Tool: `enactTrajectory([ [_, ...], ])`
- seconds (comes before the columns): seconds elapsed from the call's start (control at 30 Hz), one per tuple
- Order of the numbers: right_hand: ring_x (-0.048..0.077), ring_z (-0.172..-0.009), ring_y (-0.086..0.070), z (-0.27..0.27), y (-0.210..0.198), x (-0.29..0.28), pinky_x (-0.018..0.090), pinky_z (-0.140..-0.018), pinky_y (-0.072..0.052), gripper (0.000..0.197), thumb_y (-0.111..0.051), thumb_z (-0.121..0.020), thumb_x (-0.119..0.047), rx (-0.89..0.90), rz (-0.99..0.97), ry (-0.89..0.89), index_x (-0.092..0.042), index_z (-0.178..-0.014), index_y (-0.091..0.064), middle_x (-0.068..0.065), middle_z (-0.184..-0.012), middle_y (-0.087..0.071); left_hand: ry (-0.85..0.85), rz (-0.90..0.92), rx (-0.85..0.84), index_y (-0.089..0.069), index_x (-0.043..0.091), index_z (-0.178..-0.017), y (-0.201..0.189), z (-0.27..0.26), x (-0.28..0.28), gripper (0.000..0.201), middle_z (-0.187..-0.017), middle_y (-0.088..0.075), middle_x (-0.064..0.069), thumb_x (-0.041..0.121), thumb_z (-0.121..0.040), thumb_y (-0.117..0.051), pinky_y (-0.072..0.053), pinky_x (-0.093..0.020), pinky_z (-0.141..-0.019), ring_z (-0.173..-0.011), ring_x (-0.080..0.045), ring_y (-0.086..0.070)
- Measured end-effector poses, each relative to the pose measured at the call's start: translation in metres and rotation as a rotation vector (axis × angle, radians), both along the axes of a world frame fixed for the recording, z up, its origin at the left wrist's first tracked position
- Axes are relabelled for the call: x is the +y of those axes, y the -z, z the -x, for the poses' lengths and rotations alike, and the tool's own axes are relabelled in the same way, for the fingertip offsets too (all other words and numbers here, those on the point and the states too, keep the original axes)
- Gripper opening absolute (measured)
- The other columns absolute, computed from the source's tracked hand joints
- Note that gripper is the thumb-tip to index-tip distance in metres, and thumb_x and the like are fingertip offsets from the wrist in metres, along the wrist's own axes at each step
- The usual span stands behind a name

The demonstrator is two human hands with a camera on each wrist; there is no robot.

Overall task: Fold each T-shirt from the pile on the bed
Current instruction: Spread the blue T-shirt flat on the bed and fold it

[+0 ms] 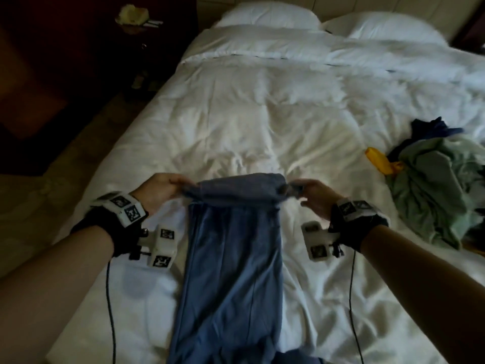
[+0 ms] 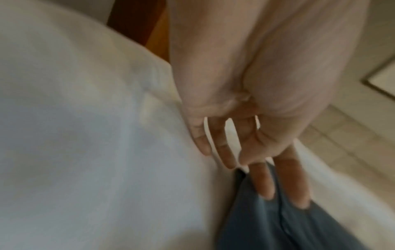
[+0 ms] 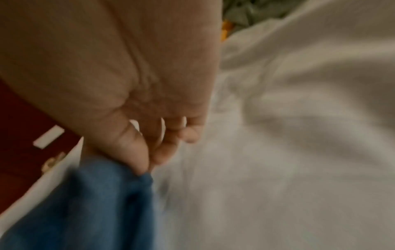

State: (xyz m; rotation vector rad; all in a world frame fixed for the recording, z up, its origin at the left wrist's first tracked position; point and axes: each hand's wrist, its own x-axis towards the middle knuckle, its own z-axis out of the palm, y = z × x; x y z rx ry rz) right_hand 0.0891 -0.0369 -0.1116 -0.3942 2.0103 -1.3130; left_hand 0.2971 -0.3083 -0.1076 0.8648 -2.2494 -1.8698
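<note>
Blue jersey fabric, a soft T-shirt [image 1: 231, 258] already narrowed into a long strip, lies lengthwise down the near middle of the white quilted duvet [image 1: 262, 114], its near end running out of the bottom of the head view. The far end is lifted off the bedding and curls back toward the person, which suggests the lengthwise folds are done and the strip is now being doubled over end to end. The left hand [image 1: 160, 189] pinches the far left corner of that raised edge, and the left wrist view shows two fingers [image 2: 261, 182] lying down over the cloth with the others spread loose above the duvet. The right hand [image 1: 315, 198] pinches the opposite corner; in the right wrist view thumb and forefinger meet on the fabric's edge [image 3: 141, 167], though blur hides the finer detail. Holding both corners level and well apart keeps the edge taut, so the fold should land square rather than skewed; a slack or uneven pull would likely let the inner layers slide open. Well off to the right, a rumpled pile of pale green and dark blue garments [image 1: 435, 190] waits on the duvet, within reach but clear of the folding space, with a yellow plastic object [image 1: 380, 161] just beside it whose purpose I cannot tell. Two white pillows [image 1: 267, 15] sit at the head of the bed.
</note>
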Motion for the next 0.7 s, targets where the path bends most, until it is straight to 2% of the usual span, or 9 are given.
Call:
enactTrajectory([
  [0.07, 0.010, -0.068, -0.045, -0.017, 0.007, 0.015, 0.018, -0.057, -0.035, 0.042, -0.036, -0.086, 0.018, 0.017, -0.277, -0.273, -0.013, -0.085, -0.065, -0.010, -0.065, -0.063, 0.150, 0.137, -0.178, -0.076, 0.026, -0.061, 0.012, -0.020, 0.005, 0.050, -0.073, -0.073, 0.010, -0.014, -0.082, -0.055, -0.047, -0.019, -0.086, -0.082, -0.009, -0.064],
  [0.13, 0.008, -0.075, -0.051, -0.028, 0.008, 0.022, 0.015, -0.058, -0.040, 0.038, -0.042, -0.088, 0.012, 0.034, -0.474, -0.435, -0.011, -0.105, -0.067, -0.004, -0.084, -0.063, 0.166, 0.210, -0.277, -0.072, 0.033, -0.050, 0.021, -0.033, 0.011, 0.059, -0.062, -0.069, 0.017, -0.015, -0.081, -0.058, -0.046, -0.015, -0.081, -0.073, 0.000, -0.063],
  [0.2, 0.010, -0.071, -0.052, -0.030, 0.008, 0.019, 0.018, -0.057, -0.041, 0.026, -0.047, -0.091, 0.004, 0.034, -0.451, -0.317, -0.009, -0.103, -0.067, 0.003, -0.086, -0.060, 0.105, 0.212, -0.253, -0.070, 0.028, -0.053, 0.024, -0.037, 0.016, 0.053, -0.056, -0.066, 0.013, -0.016, -0.080, -0.059, -0.046, -0.007, -0.066, -0.059, 0.006, -0.061],
  [0.27, 0.014, -0.063, -0.050, -0.025, 0.012, 0.011, 0.021, -0.052, -0.039, 0.019, -0.050, -0.092, -0.002, 0.088, -0.358, -0.126, -0.013, -0.082, -0.062, 0.006, -0.077, -0.057, -0.045, 0.193, -0.222, -0.064, 0.014, -0.064, 0.020, -0.035, 0.021, 0.036, -0.061, -0.064, 0.001, -0.014, -0.083, -0.056, -0.045, -0.009, -0.053, -0.056, -0.005, -0.061],
  [0.37, 0.024, -0.075, -0.055, -0.014, 0.024, -0.007, 0.031, -0.063, -0.047, 0.006, -0.059, -0.091, -0.016, 0.135, -0.293, 0.051, -0.012, -0.096, -0.058, 0.011, -0.088, -0.057, -0.233, 0.135, -0.196, -0.057, 0.016, -0.078, 0.019, -0.020, 0.020, 0.017, -0.076, -0.061, -0.008, 0.004, -0.088, -0.060, -0.046, -0.023, -0.060, -0.069, -0.021, -0.058],
  [0.43, 0.028, -0.091, -0.056, -0.012, 0.036, -0.018, 0.040, -0.081, -0.050, 0.037, -0.063, -0.089, -0.024, 0.068, -0.302, 0.073, -0.011, -0.121, -0.051, 0.015, -0.106, -0.057, -0.273, 0.006, -0.174, -0.055, 0.016, -0.084, 0.022, -0.007, 0.024, 0.012, -0.083, -0.060, -0.008, 0.013, -0.088, -0.066, -0.049, -0.025, -0.061, -0.071, -0.020, -0.058],
  [0.5, 0.029, -0.101, -0.057, -0.013, 0.047, -0.027, 0.040, -0.092, -0.049, 0.051, -0.065, -0.087, -0.030, 0.034, -0.291, 0.056, -0.005, -0.129, -0.049, 0.016, -0.115, -0.058, -0.269, -0.160, -0.140, -0.058, 0.010, -0.091, 0.026, 0.005, 0.031, 0.009, -0.089, -0.063, -0.013, 0.011, -0.088, -0.066, -0.053, -0.025, -0.065, -0.075, -0.021, -0.061],
  [0.6, 0.030, -0.108, -0.060, -0.004, 0.060, -0.034, 0.043, -0.098, -0.047, 0.060, -0.072, -0.078, -0.042, -0.060, -0.280, 0.068, -0.003, -0.121, -0.058, 0.013, -0.116, -0.063, -0.200, -0.246, -0.141, -0.062, -0.004, -0.107, 0.038, 0.020, 0.036, 0.024, -0.108, -0.066, -0.022, 0.008, -0.086, -0.066, -0.053, -0.039, -0.090, -0.097, -0.032, -0.064],
  [0.7, 0.031, -0.100, -0.066, 0.010, 0.072, -0.038, 0.050, -0.093, -0.051, 0.084, -0.088, -0.041, -0.050, -0.309, -0.229, 0.133, -0.006, -0.109, -0.066, 0.011, -0.105, -0.070, -0.193, -0.212, -0.188, -0.061, -0.004, -0.113, 0.044, 0.029, 0.033, 0.031, -0.113, -0.065, -0.022, 0.003, -0.083, -0.068, -0.048, -0.047, -0.097, -0.105, -0.035, -0.063],
])
